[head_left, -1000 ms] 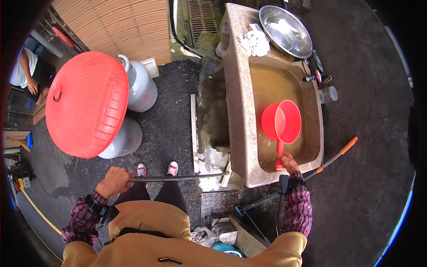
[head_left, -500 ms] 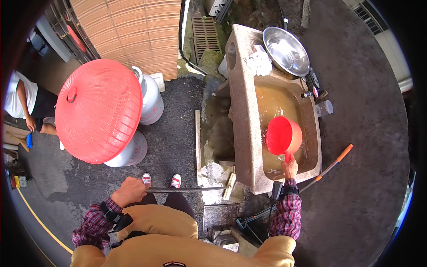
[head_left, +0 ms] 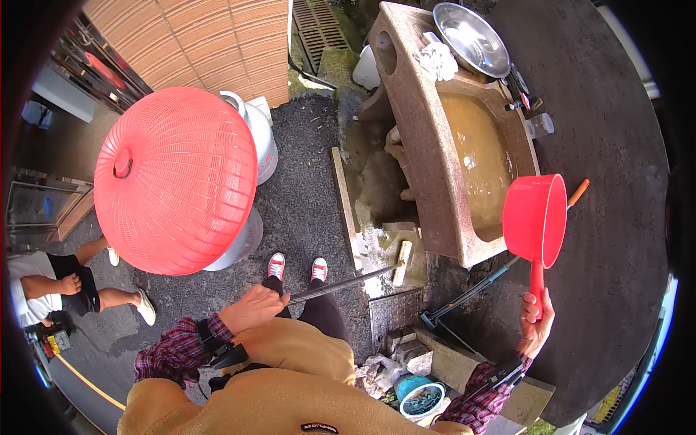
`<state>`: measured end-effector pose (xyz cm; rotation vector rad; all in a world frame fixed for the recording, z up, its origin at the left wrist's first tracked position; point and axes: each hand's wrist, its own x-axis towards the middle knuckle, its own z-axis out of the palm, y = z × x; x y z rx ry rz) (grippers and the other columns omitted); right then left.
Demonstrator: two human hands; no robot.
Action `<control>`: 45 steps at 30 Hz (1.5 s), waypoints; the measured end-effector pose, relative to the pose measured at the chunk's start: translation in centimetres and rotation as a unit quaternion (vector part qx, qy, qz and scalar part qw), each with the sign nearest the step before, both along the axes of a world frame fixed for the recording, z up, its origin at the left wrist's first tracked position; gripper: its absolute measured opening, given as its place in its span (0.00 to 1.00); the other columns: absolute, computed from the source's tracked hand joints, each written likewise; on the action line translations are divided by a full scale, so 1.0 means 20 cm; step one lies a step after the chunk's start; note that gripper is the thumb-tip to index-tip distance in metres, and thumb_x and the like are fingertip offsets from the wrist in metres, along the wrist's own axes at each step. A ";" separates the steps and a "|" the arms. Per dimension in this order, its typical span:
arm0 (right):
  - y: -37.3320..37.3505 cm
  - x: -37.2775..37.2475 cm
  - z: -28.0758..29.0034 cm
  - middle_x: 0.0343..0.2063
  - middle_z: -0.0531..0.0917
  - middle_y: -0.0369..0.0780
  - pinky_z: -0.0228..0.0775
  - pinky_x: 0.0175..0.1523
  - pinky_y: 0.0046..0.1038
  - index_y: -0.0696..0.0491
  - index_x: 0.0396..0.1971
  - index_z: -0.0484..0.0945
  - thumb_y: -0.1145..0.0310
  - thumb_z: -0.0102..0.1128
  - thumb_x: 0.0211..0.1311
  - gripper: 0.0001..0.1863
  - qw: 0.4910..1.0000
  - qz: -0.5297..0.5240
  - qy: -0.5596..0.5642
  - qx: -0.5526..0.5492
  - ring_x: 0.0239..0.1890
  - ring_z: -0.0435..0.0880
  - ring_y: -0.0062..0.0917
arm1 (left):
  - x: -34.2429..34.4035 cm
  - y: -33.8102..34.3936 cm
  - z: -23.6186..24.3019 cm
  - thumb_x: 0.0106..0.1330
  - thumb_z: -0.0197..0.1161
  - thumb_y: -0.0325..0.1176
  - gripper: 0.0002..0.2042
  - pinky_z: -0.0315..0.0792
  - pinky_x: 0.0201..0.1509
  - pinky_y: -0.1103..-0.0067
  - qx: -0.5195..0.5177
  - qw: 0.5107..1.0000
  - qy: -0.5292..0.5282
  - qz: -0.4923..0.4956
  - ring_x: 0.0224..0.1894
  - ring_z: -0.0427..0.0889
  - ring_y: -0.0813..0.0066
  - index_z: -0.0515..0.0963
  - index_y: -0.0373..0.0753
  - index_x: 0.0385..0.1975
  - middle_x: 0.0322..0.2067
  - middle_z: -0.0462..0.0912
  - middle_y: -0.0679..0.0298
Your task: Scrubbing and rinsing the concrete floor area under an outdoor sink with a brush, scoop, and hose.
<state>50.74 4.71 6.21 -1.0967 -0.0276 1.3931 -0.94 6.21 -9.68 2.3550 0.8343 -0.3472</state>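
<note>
Scrubbing brush (head_left: pixel 401 262), stiff and light on its long dark pole (head_left: pixel 333 286), lay by the stone sink (head_left: pixel 442 181), the left hand (head_left: pixel 250 308) clamped on the pole's near end. Right hand (head_left: pixel 535 324) gripped the red plastic dipper (head_left: pixel 535 221) by its handle, raised beside the sink; probably light, slippery if wet.

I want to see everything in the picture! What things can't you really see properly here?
Head view only:
- Inside of the red scoop held by the right hand: turned away, so contents unseen.
- Bottom of the stone sink: hidden by murky brown water.
- What sits under the red dome cover: covered.
- End of the dark rod in the left hand: too small to tell.
- Seated person: cut off by the rim.
</note>
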 end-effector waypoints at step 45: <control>0.14 -1.02 -3.00 0.10 0.66 0.33 0.52 0.09 0.23 0.52 0.20 0.70 0.73 0.50 0.45 0.00 0.883 0.048 -0.238 -0.401 0.07 0.63 0.20 | -0.82 -0.37 -0.47 0.51 0.54 0.26 0.21 0.65 0.18 0.70 -0.239 0.944 0.009 0.227 0.16 0.71 0.59 0.67 0.42 0.48 0.20 0.71 0.55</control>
